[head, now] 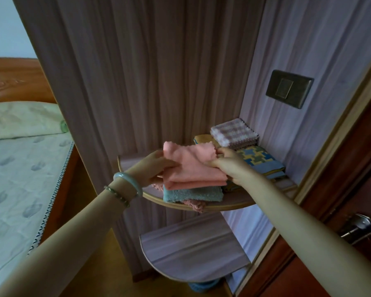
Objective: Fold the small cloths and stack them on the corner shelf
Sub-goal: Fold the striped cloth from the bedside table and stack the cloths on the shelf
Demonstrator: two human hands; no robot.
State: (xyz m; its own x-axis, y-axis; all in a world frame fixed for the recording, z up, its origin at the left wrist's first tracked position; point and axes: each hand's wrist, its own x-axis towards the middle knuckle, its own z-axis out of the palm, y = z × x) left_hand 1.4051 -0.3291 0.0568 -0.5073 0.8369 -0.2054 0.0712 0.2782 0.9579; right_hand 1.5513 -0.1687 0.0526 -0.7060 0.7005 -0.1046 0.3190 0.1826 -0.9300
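Observation:
A folded pink cloth is held over the corner shelf. My left hand grips its left edge and my right hand pinches its right edge. Under it lies a folded teal cloth on top of a dusty pink cloth that hangs over the shelf rim. Behind, at the shelf's back corner, a striped white and pink cloth sits on a stack. A blue and yellow patterned cloth lies to the right.
A lower shelf sits beneath the corner shelf. A light switch is on the right wall, and a door with a metal handle stands at far right. A bed fills the left side.

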